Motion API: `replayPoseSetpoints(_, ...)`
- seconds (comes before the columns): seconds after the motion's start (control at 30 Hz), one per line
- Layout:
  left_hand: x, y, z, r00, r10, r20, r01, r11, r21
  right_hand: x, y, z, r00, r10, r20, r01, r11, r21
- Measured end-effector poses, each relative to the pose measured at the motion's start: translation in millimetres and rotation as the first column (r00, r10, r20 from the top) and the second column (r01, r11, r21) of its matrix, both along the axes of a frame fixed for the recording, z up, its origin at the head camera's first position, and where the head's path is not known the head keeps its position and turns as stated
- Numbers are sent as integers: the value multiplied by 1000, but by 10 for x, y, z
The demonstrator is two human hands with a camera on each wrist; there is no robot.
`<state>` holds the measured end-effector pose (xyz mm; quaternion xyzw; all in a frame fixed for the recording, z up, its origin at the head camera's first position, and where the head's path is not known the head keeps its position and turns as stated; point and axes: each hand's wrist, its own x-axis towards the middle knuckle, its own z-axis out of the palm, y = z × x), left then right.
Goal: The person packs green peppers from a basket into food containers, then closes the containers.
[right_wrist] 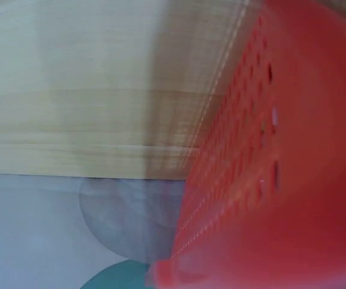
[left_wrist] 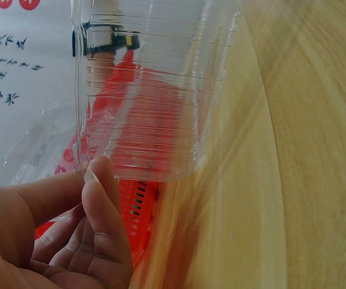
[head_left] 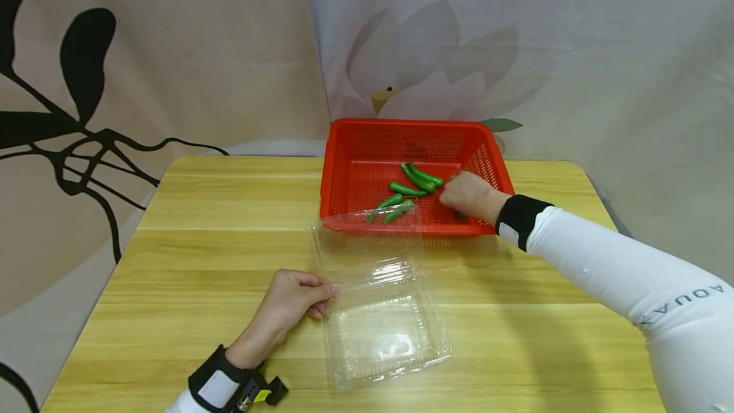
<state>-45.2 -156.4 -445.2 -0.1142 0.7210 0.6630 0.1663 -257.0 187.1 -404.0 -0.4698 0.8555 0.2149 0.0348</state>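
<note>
In the head view my left hand [head_left: 298, 301] pinches the left edge of a clear plastic clamshell box [head_left: 381, 330], which stands with its lid raised toward the basket. The left wrist view shows the thumb and forefinger on the box's rim [left_wrist: 79, 138]. My right hand [head_left: 470, 195] reaches down inside a red plastic basket [head_left: 401, 123], at its right end. Several green chili peppers [head_left: 421, 177] lie in the basket, left of that hand. A bit of green shows just below the right hand; its fingertips are hidden, so any hold is unclear.
The basket stands at the back of the wooden table [head_left: 229, 222], close to a printed cloth backdrop [head_left: 229, 50]. Its perforated side wall [right_wrist: 245, 138] fills much of the right wrist view. The clear lid [head_left: 367, 241] overlaps the basket's front rim in the head view.
</note>
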Motion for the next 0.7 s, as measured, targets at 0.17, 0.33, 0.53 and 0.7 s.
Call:
replayPoseSetpoints(0.17,0,7,-6,1000,-1,-2,1,1000,0,-8,10,-46,1000,-7,18,6,1000,30)
replayPoseSetpoints(0.33,2,12,-6,1000,3,-3,-3,1000,1,-4,39,11,999,-31,37,31,999,26)
replayPoseSetpoints(0.53,5,2,-2,1000,4,-17,-4,1000,-13,0,108,173,992,-69,103,70,997,-13)
replayPoseSetpoints(0.7,-1,-3,5,1000,5,-19,-5,1000,-11,-11,185,310,981,-104,166,119,989,-84)
